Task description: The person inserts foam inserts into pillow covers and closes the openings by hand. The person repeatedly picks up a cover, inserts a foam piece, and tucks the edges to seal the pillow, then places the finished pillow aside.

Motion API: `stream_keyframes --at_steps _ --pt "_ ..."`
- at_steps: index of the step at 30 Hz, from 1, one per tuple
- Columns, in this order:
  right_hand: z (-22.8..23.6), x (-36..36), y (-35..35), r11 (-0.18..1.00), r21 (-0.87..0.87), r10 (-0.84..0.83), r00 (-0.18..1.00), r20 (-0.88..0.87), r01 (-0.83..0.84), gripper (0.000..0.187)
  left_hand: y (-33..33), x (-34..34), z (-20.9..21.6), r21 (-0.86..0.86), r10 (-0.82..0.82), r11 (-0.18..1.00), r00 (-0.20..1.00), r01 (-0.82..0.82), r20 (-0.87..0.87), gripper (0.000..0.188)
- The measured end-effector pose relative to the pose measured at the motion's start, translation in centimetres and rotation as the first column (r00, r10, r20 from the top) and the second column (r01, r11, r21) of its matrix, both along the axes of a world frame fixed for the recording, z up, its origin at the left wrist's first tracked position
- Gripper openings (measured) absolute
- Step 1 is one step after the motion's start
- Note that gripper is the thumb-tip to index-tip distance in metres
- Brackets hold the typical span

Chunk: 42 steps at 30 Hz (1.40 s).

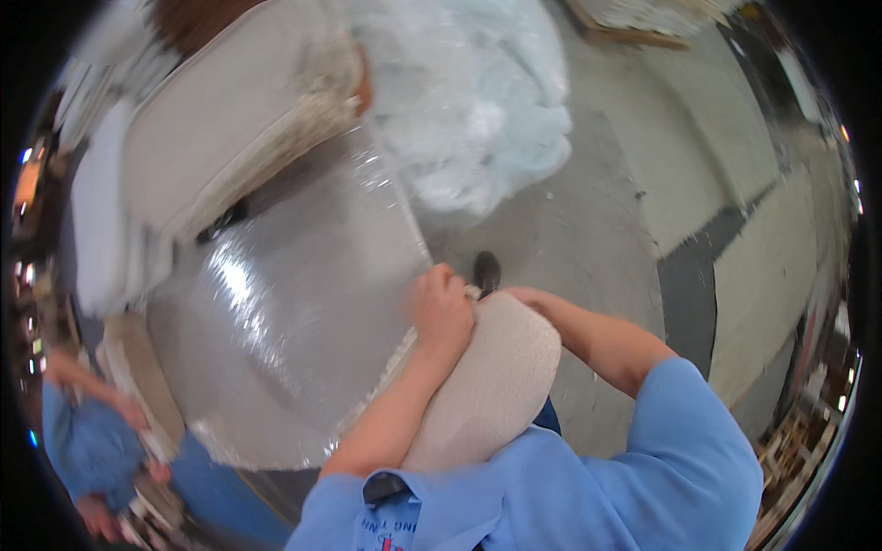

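A beige fabric cushion (pixel 496 367) with a rounded end leans against my blue shirt front. My left hand (pixel 445 308) is closed at the cushion's far left edge, pinching a bit of pale cloth there. Round the far right end of the cushion reaches my right hand (pixel 517 296); its fingers are hidden behind the cushion, so their grip does not show. Just left of my left arm lies a table (pixel 303 294) covered in shiny clear plastic film.
Large beige cushions (pixel 230 110) are stacked at the table's far side. White padding pieces (pixel 101 211) stand at the left. Beyond the table sits a pale plastic-wrapped bundle (pixel 469 110). A co-worker (pixel 96 450) in blue handles another beige cushion (pixel 142 381). Flat light sheets (pixel 767 285) lie on the right.
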State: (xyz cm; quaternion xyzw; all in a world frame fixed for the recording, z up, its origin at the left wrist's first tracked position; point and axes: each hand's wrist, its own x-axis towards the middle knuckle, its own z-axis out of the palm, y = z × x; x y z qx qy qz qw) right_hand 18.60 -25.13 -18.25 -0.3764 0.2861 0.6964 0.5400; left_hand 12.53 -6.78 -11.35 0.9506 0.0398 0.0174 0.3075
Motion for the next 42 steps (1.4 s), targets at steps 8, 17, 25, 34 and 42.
stream_keyframes --at_steps 8,17,25,34,42 --pt "6.5 -0.6 -0.4 0.985 -0.156 -0.056 0.989 0.137 0.077 0.026 5.6 -6.9 5.9 -0.100 0.006 0.993 0.867 -0.064 -0.499 0.031" --pt "7.2 -1.8 -1.6 0.997 0.061 -0.064 0.886 0.459 0.040 0.030 9.7 -12.1 1.1 0.039 0.043 0.999 0.974 -0.035 -0.224 0.029" --pt "21.1 6.0 -0.3 0.847 -0.229 0.378 0.241 0.894 -0.479 0.059 20.3 -20.5 6.8 -0.185 0.236 0.936 0.923 -0.300 -0.304 0.025" --pt "29.3 -11.2 6.9 0.341 -0.729 -0.045 -0.785 0.618 -0.593 0.080 11.8 -40.8 6.1 -0.474 0.248 0.697 0.801 -0.538 -0.545 0.035" --pt "30.2 -7.3 8.2 0.708 -0.472 0.352 -0.317 0.881 -0.525 0.049 9.3 -26.5 8.2 -0.851 0.556 -0.044 0.695 -0.523 -0.456 0.047"
